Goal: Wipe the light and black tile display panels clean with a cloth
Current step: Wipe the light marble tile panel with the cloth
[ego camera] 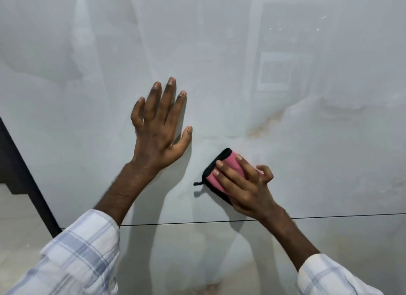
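Observation:
A glossy light marble-look tile panel (219, 64) fills the view. My left hand (159, 127) lies flat against it with fingers spread. To its lower right, my right hand (243, 187) presses a folded pink cloth with black edging (222, 169) onto the panel; three fingers lie straight across the cloth and the remaining fingers are curled at its right edge. A faint brownish smear (261, 127) shows on the tile above the cloth. No black tile panel can be made out.
A thin dark joint line (197, 223) separates this panel from another light tile (197, 261) below. A dark frame edge (28, 176) slants along the panel's left side, with pale floor (19, 228) beyond it.

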`<state>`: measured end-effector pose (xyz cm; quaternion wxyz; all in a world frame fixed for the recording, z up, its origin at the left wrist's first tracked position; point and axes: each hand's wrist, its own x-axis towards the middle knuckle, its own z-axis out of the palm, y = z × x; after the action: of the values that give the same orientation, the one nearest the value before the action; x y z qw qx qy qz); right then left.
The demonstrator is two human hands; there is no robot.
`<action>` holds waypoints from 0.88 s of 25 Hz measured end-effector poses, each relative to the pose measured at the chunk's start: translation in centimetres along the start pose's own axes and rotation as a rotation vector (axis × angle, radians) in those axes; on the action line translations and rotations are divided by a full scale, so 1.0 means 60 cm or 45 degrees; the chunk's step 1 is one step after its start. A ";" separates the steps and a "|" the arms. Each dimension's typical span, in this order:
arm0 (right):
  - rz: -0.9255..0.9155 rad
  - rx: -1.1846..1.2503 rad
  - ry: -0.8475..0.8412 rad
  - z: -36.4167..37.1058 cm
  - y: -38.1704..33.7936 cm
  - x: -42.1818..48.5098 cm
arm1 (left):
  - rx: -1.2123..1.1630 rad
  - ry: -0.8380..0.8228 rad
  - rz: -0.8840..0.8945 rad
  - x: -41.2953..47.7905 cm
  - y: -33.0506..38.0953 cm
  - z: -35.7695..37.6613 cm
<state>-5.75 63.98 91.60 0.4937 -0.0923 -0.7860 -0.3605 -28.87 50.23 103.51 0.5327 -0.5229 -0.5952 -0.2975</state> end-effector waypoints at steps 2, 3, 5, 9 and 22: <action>0.073 0.063 0.031 -0.015 0.046 0.031 | 0.002 -0.023 0.021 -0.010 0.001 0.006; 0.219 0.061 0.098 -0.025 0.080 0.061 | -0.010 -0.028 0.021 -0.011 0.002 0.008; 0.605 -0.016 0.267 -0.042 0.146 0.130 | -0.054 0.002 0.008 -0.008 0.004 0.006; 0.686 -0.101 0.335 -0.026 0.110 0.160 | -0.078 0.125 0.053 0.027 0.004 -0.008; 0.612 -0.039 0.369 -0.040 0.140 0.234 | 0.041 0.133 0.107 0.075 -0.007 0.011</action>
<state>-6.79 65.49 108.03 0.6709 -0.2309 -0.6572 -0.2542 -29.00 52.09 107.67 0.5834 -0.5226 -0.5489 -0.2920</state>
